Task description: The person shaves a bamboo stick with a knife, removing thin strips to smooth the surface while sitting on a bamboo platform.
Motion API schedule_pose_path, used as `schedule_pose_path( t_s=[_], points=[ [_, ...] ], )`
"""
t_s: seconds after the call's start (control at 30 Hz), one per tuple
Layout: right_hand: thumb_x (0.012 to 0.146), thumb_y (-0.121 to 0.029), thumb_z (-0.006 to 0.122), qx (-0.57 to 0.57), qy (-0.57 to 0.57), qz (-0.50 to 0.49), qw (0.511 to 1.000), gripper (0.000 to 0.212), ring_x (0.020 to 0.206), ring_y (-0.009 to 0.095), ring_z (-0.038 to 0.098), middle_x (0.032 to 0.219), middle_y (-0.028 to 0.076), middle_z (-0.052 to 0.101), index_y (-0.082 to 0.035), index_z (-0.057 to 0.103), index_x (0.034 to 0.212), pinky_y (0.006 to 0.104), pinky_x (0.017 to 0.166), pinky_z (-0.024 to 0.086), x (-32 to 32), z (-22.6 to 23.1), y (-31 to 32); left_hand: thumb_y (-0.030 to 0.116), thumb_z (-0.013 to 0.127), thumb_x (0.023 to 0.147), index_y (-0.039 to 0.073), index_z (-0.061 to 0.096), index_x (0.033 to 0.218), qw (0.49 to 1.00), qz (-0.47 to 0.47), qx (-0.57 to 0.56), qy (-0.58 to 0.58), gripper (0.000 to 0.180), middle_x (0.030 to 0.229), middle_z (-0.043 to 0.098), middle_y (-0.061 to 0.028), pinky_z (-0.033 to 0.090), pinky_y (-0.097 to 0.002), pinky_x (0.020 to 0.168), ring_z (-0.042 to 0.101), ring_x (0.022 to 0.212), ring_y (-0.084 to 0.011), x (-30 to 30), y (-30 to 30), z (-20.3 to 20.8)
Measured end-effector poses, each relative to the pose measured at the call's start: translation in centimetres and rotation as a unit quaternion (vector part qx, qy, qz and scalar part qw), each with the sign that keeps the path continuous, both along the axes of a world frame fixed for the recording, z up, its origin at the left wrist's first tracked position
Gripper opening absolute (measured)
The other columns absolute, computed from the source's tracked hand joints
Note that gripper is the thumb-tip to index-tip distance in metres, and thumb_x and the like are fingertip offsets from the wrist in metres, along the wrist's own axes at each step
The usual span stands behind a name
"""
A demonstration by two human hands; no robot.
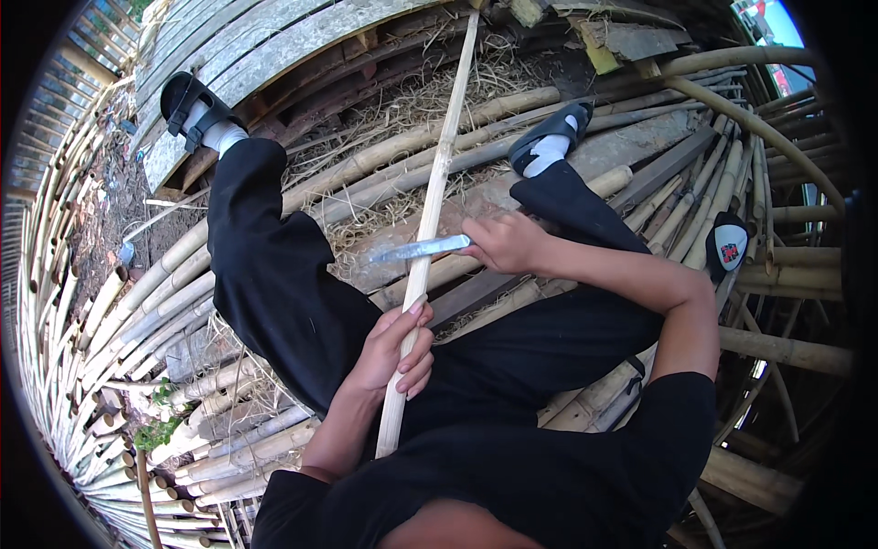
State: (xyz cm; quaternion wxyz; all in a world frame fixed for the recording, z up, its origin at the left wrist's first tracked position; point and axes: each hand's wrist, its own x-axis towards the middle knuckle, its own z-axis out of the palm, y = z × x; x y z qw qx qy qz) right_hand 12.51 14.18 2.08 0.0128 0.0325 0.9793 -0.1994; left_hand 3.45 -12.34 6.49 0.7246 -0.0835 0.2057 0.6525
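My left hand (400, 352) is closed round the lower part of a long, pale split-bamboo strip (433, 206). The strip runs from my torso up and away to the edge of a wooden platform. My right hand (501, 243) grips a knife (419, 249), its handle hidden in my fist. The shiny blade lies across the strip, above my left hand, and points left; its tip is slightly blurred. Whether the edge bites into the strip, I cannot tell.
A weathered plank platform (247, 55) stands at the far left. Bamboo poles (512, 102) and dry shavings (402, 110) lie between my feet. Many more cut poles (183, 284) are stacked at left. A bamboo frame (786, 348) rises on the right, a cap (728, 245) beside it.
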Motion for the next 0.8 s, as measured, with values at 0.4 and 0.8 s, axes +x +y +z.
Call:
schedule_pose_path(
  t_s=[0.4,0.8],
  points=[
    [0.096,-0.028,0.049,-0.024,0.017,0.126,0.992,0.027,0.057,0.045,0.058,0.06,0.022,0.058,-0.002,0.046,0.091,0.0519,0.05,0.046,0.8,0.9,-1.2,0.03,0.032,0.103,0.009,0.038,0.09,1.0,-0.008,-0.007,-0.003,0.026,0.042,0.031,0.0006,0.034,-0.0285,0.024,0.032,0.024,-0.0134,0.0,-0.1,-0.2],
    [0.101,-0.042,0.034,-0.415,-0.134,-0.203,0.877,0.043,0.048,0.036,0.049,0.058,0.018,0.05,-0.002,0.044,0.091,0.0464,0.051,0.041,-1.4,-3.1,2.3,0.029,0.031,0.104,0.008,0.039,0.088,0.999,0.003,-0.03,0.012,0.027,0.042,0.03,0.0016,0.031,-0.0274,0.023,0.029,0.023,-0.0114,-0.5,0.0,-0.1]
  ],
)
